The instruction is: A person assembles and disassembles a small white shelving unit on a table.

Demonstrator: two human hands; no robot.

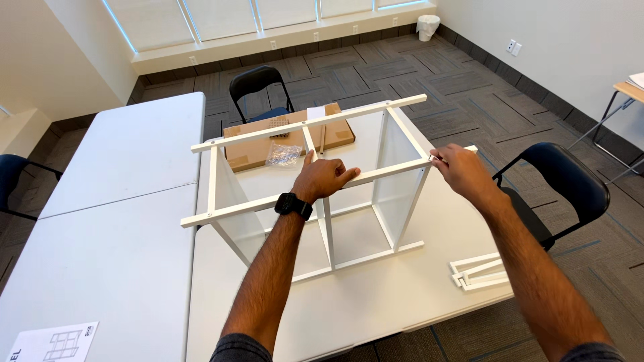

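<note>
- Grey patterned carpet tiles (429,87) are seen across the room, with a row of bright windows (221,17) along the far wall and a white waste bin (427,27) in the far corner.
- Two white tables are set side by side; the nearer table (376,302) carries a white shelf frame (315,194), which stands a little right of the middle of its top.
- The frame is made up of long white rails at the top, flat white panels at the sides and thinner rails at the bottom.
- The left hand (323,177), with a black watch (293,205) on its wrist, is laid over the near top rail, its fingers curled around it about midway along.
- The right hand (463,171) is closed at the right end of the same rail, with the fingertips pinched together at the corner; whether a small part is held between them cannot be told.
- Behind the frame, a flat cardboard box (285,137) is lying on the table, and a clear bag of small fittings (283,155) is resting against it.
- A few loose white rails (479,271) are stacked near the right edge of the table.
- A printed instruction sheet (54,342) is lying on the left table (114,201), near its front edge.
- Black chairs are placed around: one (258,84) beyond the tables, one (563,184) at the right, and one (13,177) at the far left.
</note>
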